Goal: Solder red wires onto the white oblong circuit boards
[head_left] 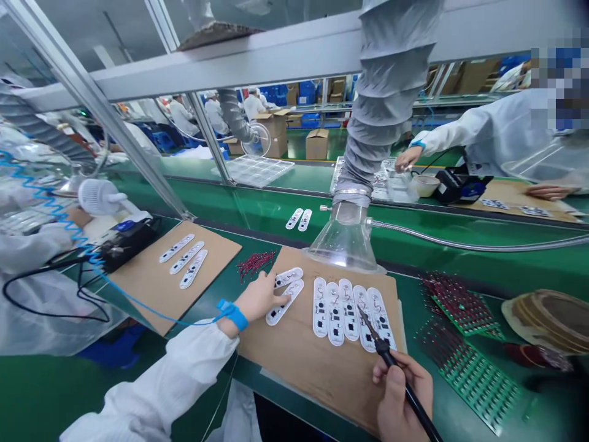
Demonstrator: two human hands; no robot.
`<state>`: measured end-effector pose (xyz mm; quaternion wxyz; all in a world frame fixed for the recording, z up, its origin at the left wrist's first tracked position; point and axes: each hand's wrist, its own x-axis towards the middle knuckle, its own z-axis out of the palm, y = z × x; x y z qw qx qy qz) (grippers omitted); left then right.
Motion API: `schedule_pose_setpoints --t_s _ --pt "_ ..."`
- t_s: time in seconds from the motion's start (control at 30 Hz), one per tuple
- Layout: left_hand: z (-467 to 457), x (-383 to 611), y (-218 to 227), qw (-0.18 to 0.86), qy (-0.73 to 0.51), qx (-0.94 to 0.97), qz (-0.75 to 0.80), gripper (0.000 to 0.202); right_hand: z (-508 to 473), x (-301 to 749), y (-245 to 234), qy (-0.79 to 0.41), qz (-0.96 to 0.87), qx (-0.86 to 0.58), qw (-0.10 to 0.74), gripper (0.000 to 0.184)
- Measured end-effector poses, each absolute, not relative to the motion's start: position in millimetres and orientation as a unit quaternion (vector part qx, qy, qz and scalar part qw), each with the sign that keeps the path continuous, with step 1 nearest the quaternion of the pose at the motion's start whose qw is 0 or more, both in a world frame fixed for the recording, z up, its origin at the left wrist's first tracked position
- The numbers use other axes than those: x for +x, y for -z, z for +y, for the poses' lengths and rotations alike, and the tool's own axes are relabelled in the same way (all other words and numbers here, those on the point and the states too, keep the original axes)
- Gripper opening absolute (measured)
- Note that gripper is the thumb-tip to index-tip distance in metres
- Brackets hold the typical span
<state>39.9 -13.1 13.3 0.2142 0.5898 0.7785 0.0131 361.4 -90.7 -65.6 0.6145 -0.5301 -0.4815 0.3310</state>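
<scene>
My right hand (401,396) is closed round a black soldering iron (391,359), whose tip rests over the row of several white oblong circuit boards (350,310) on a brown cardboard sheet (313,362). My left hand (258,298), with a blue wrist strap (234,314), lies with fingers stretched on two more white boards (286,290) at the sheet's left edge. A clear fume-extraction funnel (346,245) hangs just behind the boards.
Red-wired parts (255,263) lie left of the sheet; green component panels (469,368) and tape rolls (547,319) sit right. Another cardboard (156,288) with three boards lies left. A person in white (501,132) works across the green conveyor (257,212).
</scene>
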Motion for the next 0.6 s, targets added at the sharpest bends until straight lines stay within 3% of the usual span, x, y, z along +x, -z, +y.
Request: schedule_pose_setpoints --t_s 0.2,0.37,0.6 --pt "104.1 6.1 -41.6 0.138 -0.029 0.575 0.806 0.055 -90.2 362.4 70.9 -0.347 -0.463 -0.522 0.626 0.046" --pt "209.6 19.5 -37.3 0.138 -0.032 0.544 0.827 0.054 -90.9 361.2 75.3 -0.323 -0.469 -0.537 0.622 0.047" --pt "250.2 18.9 -28.7 0.131 -0.014 0.539 0.832 0.046 -88.4 365.4 88.7 -0.322 -0.471 -0.529 0.628 0.044"
